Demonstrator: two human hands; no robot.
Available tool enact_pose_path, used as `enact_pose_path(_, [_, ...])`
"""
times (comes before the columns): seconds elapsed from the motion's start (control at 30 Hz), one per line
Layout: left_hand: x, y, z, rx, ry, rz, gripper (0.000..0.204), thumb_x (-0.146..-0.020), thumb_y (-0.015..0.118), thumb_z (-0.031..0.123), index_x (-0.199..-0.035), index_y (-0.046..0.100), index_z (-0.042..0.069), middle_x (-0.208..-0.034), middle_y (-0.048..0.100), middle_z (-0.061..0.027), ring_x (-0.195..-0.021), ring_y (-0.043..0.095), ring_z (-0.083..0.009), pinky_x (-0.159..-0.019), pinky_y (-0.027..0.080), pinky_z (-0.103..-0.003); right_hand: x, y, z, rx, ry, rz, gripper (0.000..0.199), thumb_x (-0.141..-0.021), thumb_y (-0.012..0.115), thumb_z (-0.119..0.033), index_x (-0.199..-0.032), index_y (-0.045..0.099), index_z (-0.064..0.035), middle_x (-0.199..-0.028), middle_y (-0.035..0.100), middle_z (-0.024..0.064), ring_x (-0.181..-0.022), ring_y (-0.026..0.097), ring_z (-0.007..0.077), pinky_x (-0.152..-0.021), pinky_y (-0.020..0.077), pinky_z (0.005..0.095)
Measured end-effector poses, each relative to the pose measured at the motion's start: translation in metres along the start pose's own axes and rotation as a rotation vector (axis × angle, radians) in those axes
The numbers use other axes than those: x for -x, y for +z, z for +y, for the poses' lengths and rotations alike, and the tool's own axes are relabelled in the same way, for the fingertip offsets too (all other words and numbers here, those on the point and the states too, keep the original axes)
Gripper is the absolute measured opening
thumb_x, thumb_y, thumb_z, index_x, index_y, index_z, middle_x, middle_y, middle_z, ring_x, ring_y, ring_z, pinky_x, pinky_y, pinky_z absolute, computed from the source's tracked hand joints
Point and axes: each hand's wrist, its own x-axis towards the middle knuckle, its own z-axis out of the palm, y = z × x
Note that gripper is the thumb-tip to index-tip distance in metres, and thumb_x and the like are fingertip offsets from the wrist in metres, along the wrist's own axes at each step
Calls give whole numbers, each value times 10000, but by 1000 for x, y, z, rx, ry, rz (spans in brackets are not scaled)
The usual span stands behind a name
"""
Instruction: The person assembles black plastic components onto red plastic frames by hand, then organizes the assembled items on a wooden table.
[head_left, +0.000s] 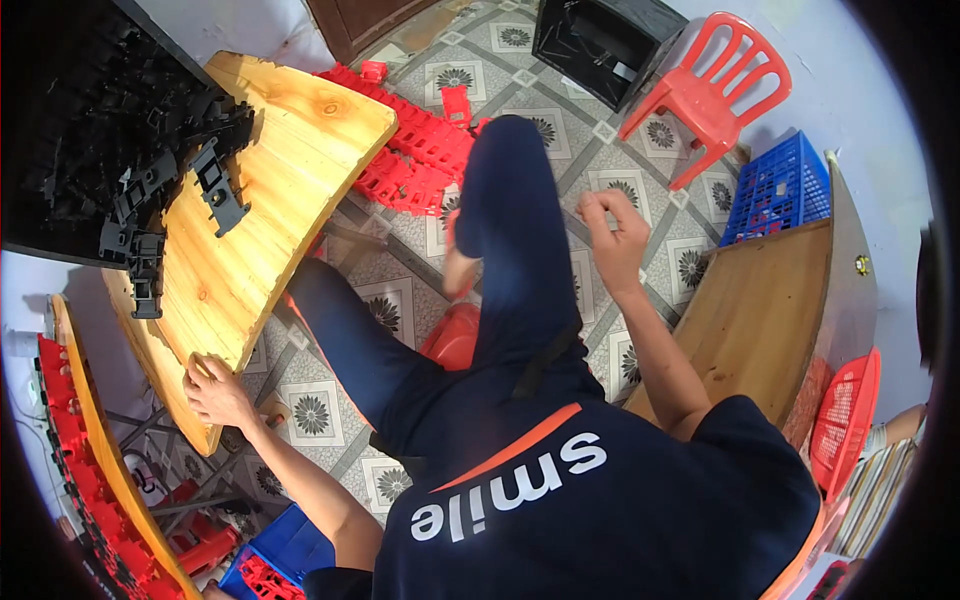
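My left hand (215, 392) rests on the near edge of a light wooden table (270, 225), its fingers apart over the rim and nothing seen in them. Above the floor, right of my knees, my right hand (615, 235) is raised with curled fingers. Whether anything small is inside it cannot be made out. On the table lie black plastic clip-like parts (215, 187), some joined in a chain. They spill from a big black bin (60, 240) at the far left.
Red plastic parts (420, 140) lie heaped on the patterned tile floor beyond the table. A red chair (700, 100), a black box (600, 45) and a blue crate (780, 190) stand at the far right. Nearer on the right is a wooden surface (750, 310).
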Motion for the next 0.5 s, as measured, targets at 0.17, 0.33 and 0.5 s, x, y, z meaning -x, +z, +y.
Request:
enact_pose_path(0.17, [3,-31,34,131,78,68,424,-952,522,422,-1323,552,220,-1329,534,-77,-1164,516,-319,-949,381,-511,-40,2,39,-118,103,57,164,-911,646,-120,-816,652,13,-742,655,51,-684,602,97,-653,470,245])
enact_pose_path(0.33, [54,-154,199,872,646,93,345,-834,654,81,-1167,611,0,-1198,607,-157,-1147,549,-344,-973,408,-455,-103,44,75,-155,210,-49,193,-906,647,-157,-824,663,18,-714,656,52,-673,601,104,-642,467,253])
enact_pose_path(0.5, [118,-114,331,1013,922,-565,431,-747,720,96,-1167,624,97,-1235,566,-130,-1158,529,-324,-962,401,-434,-188,146,151,-13,135,-595,184,-895,632,-168,-914,678,10,-781,667,68,-737,612,103,-675,485,274])
